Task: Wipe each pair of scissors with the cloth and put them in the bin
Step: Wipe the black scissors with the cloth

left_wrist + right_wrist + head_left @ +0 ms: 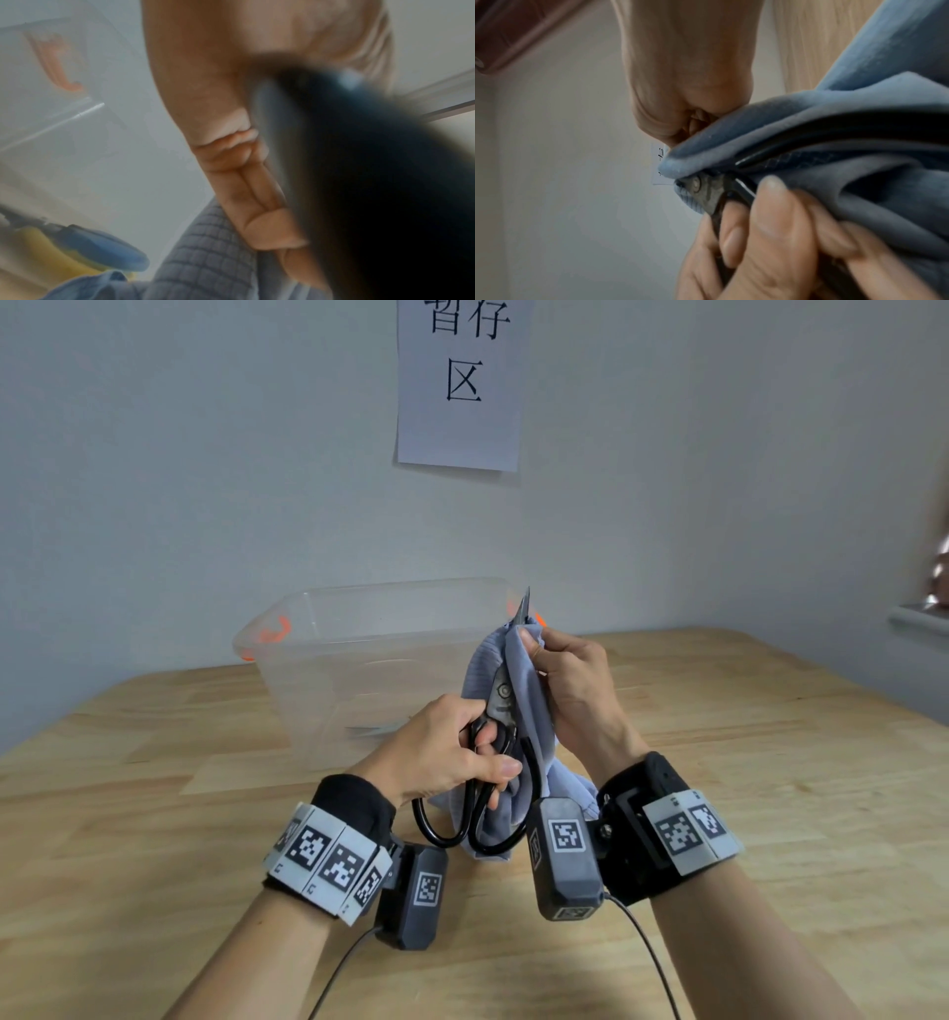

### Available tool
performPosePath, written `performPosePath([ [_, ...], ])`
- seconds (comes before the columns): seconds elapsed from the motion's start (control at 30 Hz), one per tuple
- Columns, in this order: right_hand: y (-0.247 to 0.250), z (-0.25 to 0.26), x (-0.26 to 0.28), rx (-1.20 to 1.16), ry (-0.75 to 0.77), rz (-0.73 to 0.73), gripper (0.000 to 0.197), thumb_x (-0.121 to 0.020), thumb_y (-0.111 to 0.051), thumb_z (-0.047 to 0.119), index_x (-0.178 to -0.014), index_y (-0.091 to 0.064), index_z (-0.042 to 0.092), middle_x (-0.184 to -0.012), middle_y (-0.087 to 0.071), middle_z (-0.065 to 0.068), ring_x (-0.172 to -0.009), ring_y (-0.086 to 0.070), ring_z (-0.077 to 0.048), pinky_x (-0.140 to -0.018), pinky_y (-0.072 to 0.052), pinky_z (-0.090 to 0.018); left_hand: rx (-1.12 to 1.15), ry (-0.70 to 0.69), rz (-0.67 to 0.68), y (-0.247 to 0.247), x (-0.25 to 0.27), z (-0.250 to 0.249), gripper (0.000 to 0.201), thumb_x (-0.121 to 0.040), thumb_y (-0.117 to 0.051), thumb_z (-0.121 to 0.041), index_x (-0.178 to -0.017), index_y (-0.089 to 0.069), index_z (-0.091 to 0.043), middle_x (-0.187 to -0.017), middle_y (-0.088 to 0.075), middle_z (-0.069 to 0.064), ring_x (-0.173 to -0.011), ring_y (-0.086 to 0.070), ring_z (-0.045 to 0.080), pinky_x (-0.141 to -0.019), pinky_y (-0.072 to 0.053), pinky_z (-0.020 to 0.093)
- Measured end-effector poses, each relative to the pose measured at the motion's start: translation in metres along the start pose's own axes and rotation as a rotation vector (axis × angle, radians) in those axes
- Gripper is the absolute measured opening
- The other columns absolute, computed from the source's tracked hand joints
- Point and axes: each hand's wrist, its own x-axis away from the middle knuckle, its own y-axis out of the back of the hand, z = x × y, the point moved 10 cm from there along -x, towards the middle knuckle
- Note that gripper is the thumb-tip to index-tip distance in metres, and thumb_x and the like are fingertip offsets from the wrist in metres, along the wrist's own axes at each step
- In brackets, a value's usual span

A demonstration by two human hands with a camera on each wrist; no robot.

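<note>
My left hand (462,752) grips the black looped handles of a pair of dark metal scissors (500,701), held upright above the table. A grey-blue cloth (524,711) is wrapped round the blades, and my right hand (560,670) pinches it against them near the top. Only the blade tip (525,608) pokes out above the cloth. In the right wrist view the cloth (834,142) covers the blades and the pivot screw (696,183) shows. The clear plastic bin (359,654) with orange latches stands just behind my hands. Blue and yellow scissors (97,247) lie inside it.
The wooden table (770,788) spreads out on all sides of my hands. A paper sign (462,382) hangs on the wall behind the bin. A ledge (919,618) juts out at the far right.
</note>
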Motion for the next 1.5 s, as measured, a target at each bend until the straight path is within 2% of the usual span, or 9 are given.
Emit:
performPosePath([
  [0.1,0.0,-0.001,-0.001,-0.034,0.001,-0.009,0.013,-0.079,-0.071,0.023,-0.071,-0.078,0.016,-0.084,-0.072,0.002,-0.139,-0.039,-0.039,-0.115,-0.035,-0.055,-0.004,0.005,-0.006,0.0,-0.001,0.001,0.041,-0.085,-0.072,0.003,-0.074,-0.036,-0.011,-0.057,-0.06,0.01,-0.057,-0.068,0.028,-0.058,-0.052,0.031],
  [0.23,0.001,-0.001,-0.001,-0.013,0.011,-0.021,0.019,-0.083,-0.069,0.018,-0.065,-0.076,0.017,-0.074,-0.069,0.008,-0.118,-0.043,-0.03,-0.105,-0.041,-0.045,-0.008,0.008,-0.001,-0.001,-0.001,0.002,0.041,-0.086,-0.073,0.003,-0.074,-0.036,-0.011,-0.059,-0.062,0.012,-0.058,-0.068,0.029,-0.061,-0.054,0.034],
  [0.37,0.006,0.001,-0.001,-0.001,0.002,-0.094,0.016,-0.08,-0.071,0.021,-0.066,-0.076,0.015,-0.087,-0.07,-0.01,-0.129,-0.051,-0.04,-0.109,-0.042,-0.055,-0.01,0.011,0.011,-0.004,-0.003,0.003,0.04,-0.086,-0.073,0.0,-0.075,-0.036,-0.012,-0.06,-0.066,0.013,-0.061,-0.069,0.03,-0.063,-0.054,0.035],
  [0.47,0.008,0.005,-0.001,-0.018,0.014,-0.108,0.028,-0.091,-0.068,0.013,-0.064,-0.076,0.016,-0.081,-0.069,-0.014,-0.098,-0.065,-0.035,-0.096,-0.05,-0.048,-0.038,0.003,0.017,-0.007,-0.003,0.003,0.041,-0.086,-0.074,-0.002,-0.075,-0.036,-0.011,-0.064,-0.068,0.018,-0.062,-0.07,0.03,-0.062,-0.051,0.031],
  [0.63,0.009,0.005,0.002,-0.012,0.017,-0.155,0.02,-0.086,-0.069,0.017,-0.069,-0.078,0.014,-0.099,-0.068,-0.019,-0.126,-0.055,-0.041,-0.106,-0.045,-0.055,-0.027,-0.001,0.034,-0.01,-0.004,0.003,0.041,-0.087,-0.072,0.001,-0.076,-0.034,-0.012,-0.069,-0.063,0.031,-0.059,-0.069,0.027,-0.059,-0.05,0.03],
  [0.77,0.01,0.015,0.008,-0.03,0.038,-0.15,0.023,-0.096,-0.059,0.003,-0.074,-0.066,0.001,-0.076,-0.062,-0.012,-0.076,-0.059,-0.025,-0.073,-0.053,-0.034,-0.048,0.008,0.036,-0.013,-0.005,0.003,0.041,-0.087,-0.072,0.001,-0.076,-0.034,-0.012,-0.065,-0.066,0.023,-0.059,-0.07,0.025,-0.059,-0.051,0.03],
  [0.87,0.012,0.017,0.009,-0.047,0.043,-0.167,0.019,-0.097,-0.058,0.005,-0.079,-0.062,0.0,-0.073,-0.057,-0.011,-0.066,-0.054,-0.021,-0.06,-0.05,-0.028,-0.049,0.025,0.033,-0.014,-0.005,0.004,0.042,-0.086,-0.072,0.002,-0.075,-0.035,-0.012,-0.059,-0.063,0.01,-0.061,-0.071,0.026,-0.056,-0.052,0.03],
  [1.23,0.021,0.019,0.003,-0.09,0.069,-0.228,0.025,-0.097,-0.059,0.007,-0.072,-0.059,0.004,-0.067,-0.057,-0.008,-0.064,-0.055,-0.019,-0.06,-0.052,-0.025,-0.173,0.022,0.026,-0.017,-0.01,0.012,0.046,-0.079,-0.082,-0.018,-0.069,-0.037,-0.017,-0.064,-0.052,0.004,-0.062,-0.061,0.041,-0.063,-0.046,0.041],
  [1.5,0.021,0.019,0.002,-0.151,0.049,-0.216,0.031,-0.099,-0.058,0.01,-0.068,-0.063,0.009,-0.066,-0.061,-0.006,-0.064,-0.059,-0.019,-0.066,-0.053,-0.029,-0.058,0.037,0.066,-0.013,-0.005,0.017,0.043,-0.084,-0.076,0.0,-0.073,-0.036,-0.013,-0.059,-0.059,0.008,-0.063,-0.071,0.036,-0.065,-0.052,0.044],
])
